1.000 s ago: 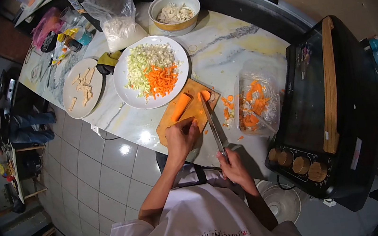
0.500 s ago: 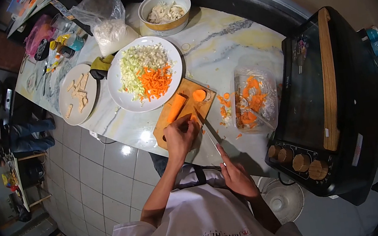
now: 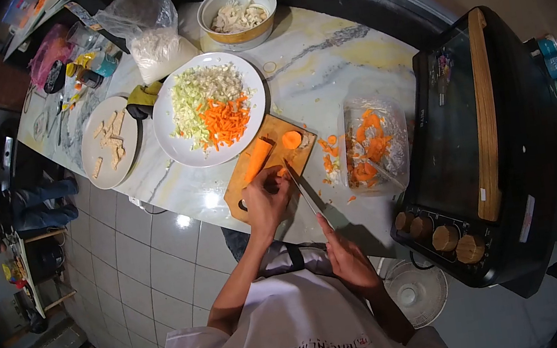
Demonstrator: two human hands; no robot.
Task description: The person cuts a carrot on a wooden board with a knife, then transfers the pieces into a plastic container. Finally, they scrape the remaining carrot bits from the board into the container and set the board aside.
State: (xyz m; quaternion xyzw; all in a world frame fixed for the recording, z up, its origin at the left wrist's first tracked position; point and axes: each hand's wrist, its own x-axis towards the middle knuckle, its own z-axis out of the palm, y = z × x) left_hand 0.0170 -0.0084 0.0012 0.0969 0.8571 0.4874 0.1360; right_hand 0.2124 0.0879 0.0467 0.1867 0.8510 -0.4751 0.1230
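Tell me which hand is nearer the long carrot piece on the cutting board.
Left. The left hand sits on the cutting board right next to the long carrot piece; the right hand is farther back, off the board, gripping the knife.

A home kitchen: a marble-patterned stone countertop point(image 3: 327, 62) holds a white plate of chopped vegetables point(image 3: 208, 108), a wooden cutting board point(image 3: 270, 164) and a black countertop oven point(image 3: 486, 146), above a grey tiled floor point(image 3: 142, 262).

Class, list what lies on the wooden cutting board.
A long carrot piece and a cut carrot round lie on the cutting board; the knife reaches over it. The left hand covers its near end.
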